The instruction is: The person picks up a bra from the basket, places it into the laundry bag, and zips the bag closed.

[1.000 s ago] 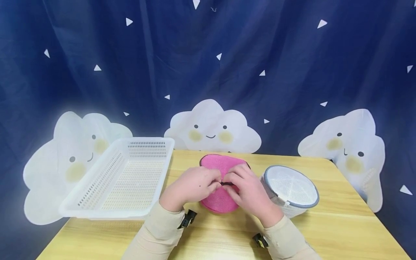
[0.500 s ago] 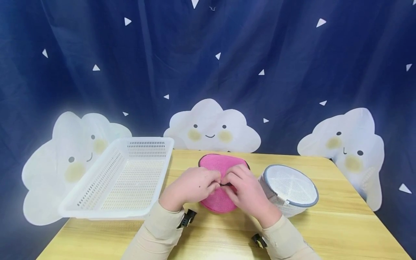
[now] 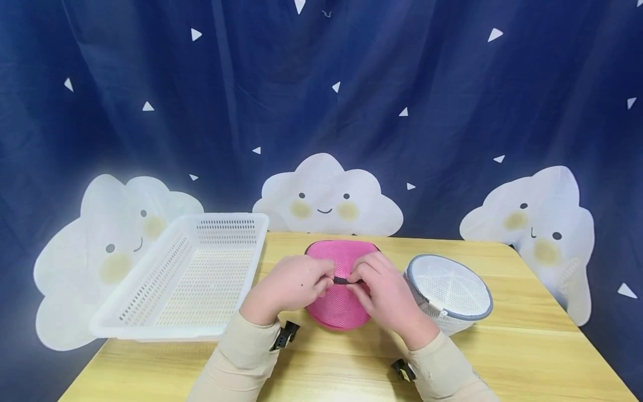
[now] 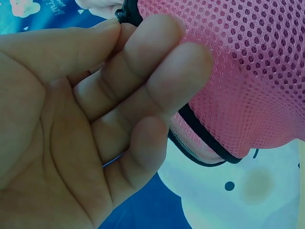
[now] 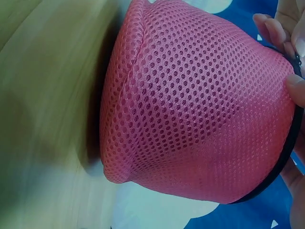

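Note:
A pink mesh laundry bag (image 3: 339, 312) with black trim stands on the table between my hands. At its near top edge my left hand (image 3: 296, 282) pinches the black trim between thumb and fingertips. In the left wrist view, a small zipper pull (image 4: 119, 15) shows right at those fingertips, while the other fingers lie half bent in front of the mesh. My right hand (image 3: 384, 287) pinches the same trim just to the right, a short strip of black showing between the two hands. The right wrist view shows the bag's bulging side, and the right thumb (image 5: 296, 88) on its rim.
To the left stands a large white plastic basket (image 3: 102, 326) with slotted walls. A white mesh laundry bag (image 3: 452, 287) with grey trim stands on the right of the wooden table (image 3: 542, 340). Behind hangs a dark blue curtain (image 3: 281, 72) with cloud prints.
My left hand has shifted slightly left, away from the right hand, so more black trim shows between them. The bag's top has changed shape a little. The basket and white bag stay put.

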A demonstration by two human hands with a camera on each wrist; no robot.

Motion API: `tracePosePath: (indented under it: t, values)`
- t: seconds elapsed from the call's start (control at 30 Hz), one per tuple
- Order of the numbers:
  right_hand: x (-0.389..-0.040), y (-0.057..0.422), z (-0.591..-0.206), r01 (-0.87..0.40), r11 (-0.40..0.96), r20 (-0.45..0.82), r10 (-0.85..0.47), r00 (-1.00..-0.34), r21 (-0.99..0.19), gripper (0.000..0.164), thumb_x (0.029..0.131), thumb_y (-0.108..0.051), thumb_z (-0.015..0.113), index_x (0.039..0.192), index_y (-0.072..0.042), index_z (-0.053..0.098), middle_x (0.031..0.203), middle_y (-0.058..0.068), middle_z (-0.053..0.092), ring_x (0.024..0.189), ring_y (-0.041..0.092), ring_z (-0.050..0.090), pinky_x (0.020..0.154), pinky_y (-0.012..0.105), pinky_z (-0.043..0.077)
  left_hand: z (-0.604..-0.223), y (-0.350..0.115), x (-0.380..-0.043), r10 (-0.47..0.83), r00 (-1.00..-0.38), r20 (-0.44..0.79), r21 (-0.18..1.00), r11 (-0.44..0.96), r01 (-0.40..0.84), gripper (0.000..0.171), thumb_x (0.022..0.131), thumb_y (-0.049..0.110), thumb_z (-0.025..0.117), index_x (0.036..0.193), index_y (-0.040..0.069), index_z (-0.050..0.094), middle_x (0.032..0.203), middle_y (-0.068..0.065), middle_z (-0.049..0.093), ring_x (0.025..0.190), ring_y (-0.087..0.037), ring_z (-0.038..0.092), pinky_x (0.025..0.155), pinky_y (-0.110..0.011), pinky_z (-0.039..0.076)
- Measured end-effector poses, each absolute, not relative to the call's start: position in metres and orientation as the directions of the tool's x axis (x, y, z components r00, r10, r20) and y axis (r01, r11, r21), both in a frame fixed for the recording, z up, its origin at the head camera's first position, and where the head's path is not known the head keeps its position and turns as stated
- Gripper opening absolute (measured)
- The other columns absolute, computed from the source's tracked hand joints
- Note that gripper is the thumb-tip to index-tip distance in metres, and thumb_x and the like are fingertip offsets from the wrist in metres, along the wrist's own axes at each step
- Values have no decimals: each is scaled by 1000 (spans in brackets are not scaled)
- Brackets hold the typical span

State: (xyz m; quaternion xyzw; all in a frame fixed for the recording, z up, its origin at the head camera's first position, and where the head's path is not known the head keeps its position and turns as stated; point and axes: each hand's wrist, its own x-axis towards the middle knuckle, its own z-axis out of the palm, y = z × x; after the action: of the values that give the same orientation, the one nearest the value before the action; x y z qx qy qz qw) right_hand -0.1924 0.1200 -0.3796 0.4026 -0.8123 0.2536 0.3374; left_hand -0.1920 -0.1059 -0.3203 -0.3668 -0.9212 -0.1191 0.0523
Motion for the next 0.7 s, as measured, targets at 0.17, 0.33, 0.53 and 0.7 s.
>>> tracePosePath:
  t: [0.17,0.33,0.53,0.7]
  values:
    - [-194,121,-379,-836,532,757,-491,-430,-130,22,82,-7,81,88,-13,61,99,-2,60,96,18,54,87,28,44,-319,-107,-192,670,-720,183,195,693,694,20,97,21,64,81,24,53,65,14,51,64,-8,51,58,-29,44]
    - [-194,122,-378,-832,539,757,-486,-436,-134,22,82,-5,80,88,-13,60,100,-2,60,96,19,54,87,29,44,-319,-112,-194,659,-728,187,197,701,685,21,98,21,65,81,25,52,65,16,51,63,-7,51,58,-29,44]
    - [-195,125,-377,-812,565,752,-469,-464,-149,21,83,-4,78,89,-13,60,101,-1,61,96,21,54,87,31,44,-319,-117,-195,644,-736,211,195,710,677,21,97,21,66,81,24,53,64,14,50,62,-9,50,60,-30,44]
    - [-194,126,-377,-787,597,745,-450,-492,-159,18,83,-7,76,90,-14,60,102,-1,61,97,21,53,88,32,43,-318,-115,-194,644,-735,212,199,708,677,19,97,23,65,82,25,53,65,14,50,63,-9,51,60,-30,44]
